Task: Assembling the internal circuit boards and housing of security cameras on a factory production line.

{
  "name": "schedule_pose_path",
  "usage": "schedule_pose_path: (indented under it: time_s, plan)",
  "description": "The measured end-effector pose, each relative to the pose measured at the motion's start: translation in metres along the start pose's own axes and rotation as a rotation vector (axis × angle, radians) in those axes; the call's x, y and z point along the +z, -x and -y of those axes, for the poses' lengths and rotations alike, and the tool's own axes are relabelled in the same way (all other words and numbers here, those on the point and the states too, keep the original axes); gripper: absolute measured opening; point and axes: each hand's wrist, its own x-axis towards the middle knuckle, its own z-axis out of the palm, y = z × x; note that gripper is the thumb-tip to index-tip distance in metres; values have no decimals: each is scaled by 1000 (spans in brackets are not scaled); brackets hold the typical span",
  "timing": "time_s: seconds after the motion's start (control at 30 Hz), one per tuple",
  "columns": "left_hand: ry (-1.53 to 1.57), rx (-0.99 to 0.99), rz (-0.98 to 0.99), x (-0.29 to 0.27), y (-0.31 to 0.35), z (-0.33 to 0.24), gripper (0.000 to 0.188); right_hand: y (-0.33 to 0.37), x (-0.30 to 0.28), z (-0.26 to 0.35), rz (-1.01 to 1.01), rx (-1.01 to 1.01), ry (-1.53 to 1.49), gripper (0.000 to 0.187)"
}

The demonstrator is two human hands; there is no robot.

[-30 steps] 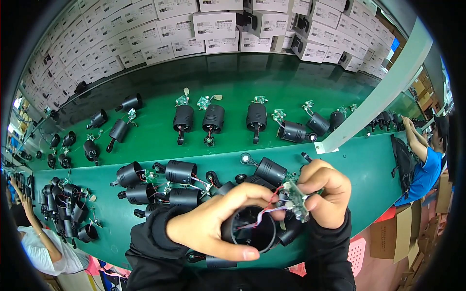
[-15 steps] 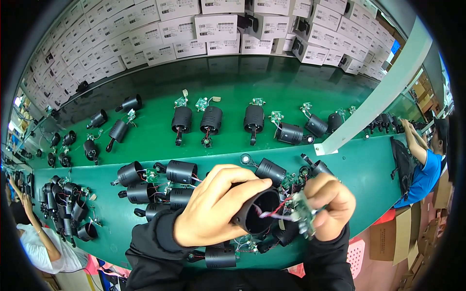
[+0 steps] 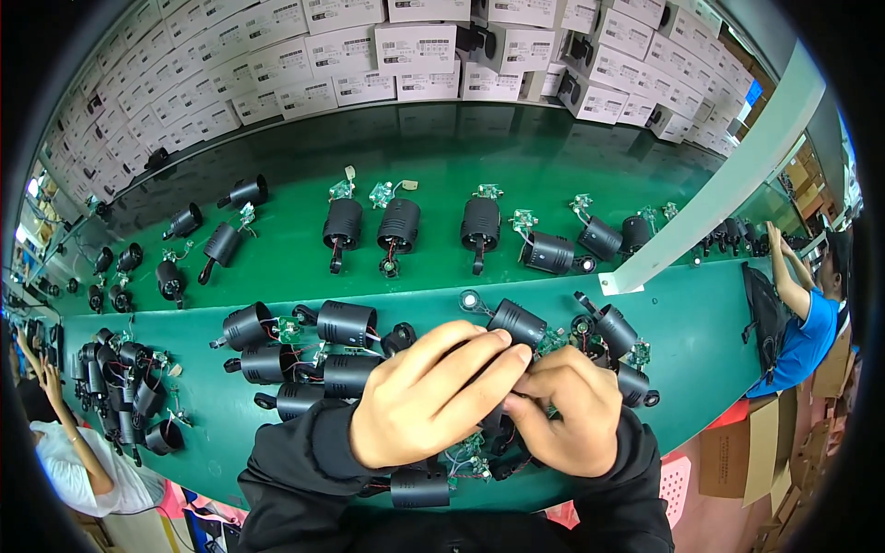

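Observation:
My left hand [image 3: 433, 396] is wrapped over the top of a black cylindrical housing [image 3: 473, 370], which it hides almost wholly. My right hand [image 3: 567, 410] is closed, with its fingertips pressed in at the end of that housing, against the left fingertips. The green circuit board and its wires are out of sight behind the fingers. Under and around both hands lie more black housings, such as one [image 3: 419, 488] near the front edge and another [image 3: 518, 322] beyond the fingers. Loose circuit boards [image 3: 470, 458] on wires show below my left hand.
A raised green shelf [image 3: 424, 276] behind the bench carries spaced-out housings [image 3: 480, 224] with boards. White boxes [image 3: 415, 51] are stacked behind it. A pale slanted post [image 3: 719, 184] stands at right. Housings are heaped at left [image 3: 120, 387]. Other people work at both sides.
My right hand has moved left from beside the housing to its mouth. The circuit board it held has gone out of sight. The housing's open end is now covered by my fingers.

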Motion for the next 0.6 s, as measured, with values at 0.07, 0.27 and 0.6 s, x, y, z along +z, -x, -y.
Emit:
schedule_pose_path:
  time_s: [0.07, 0.27, 0.6]
  plan:
    - [-47, -18, 24, 2, 1, -2, 43, 1, 5, -3, -42, -28, 92, 17]
    - [209, -219, 134, -3, -6, -5, 54, -6, -3, -10, -38, 19, 101, 17]
    - [63, -125, 205, 0, -8, -5, 55, -1, -3, -27, 19, -47, -158, 15]
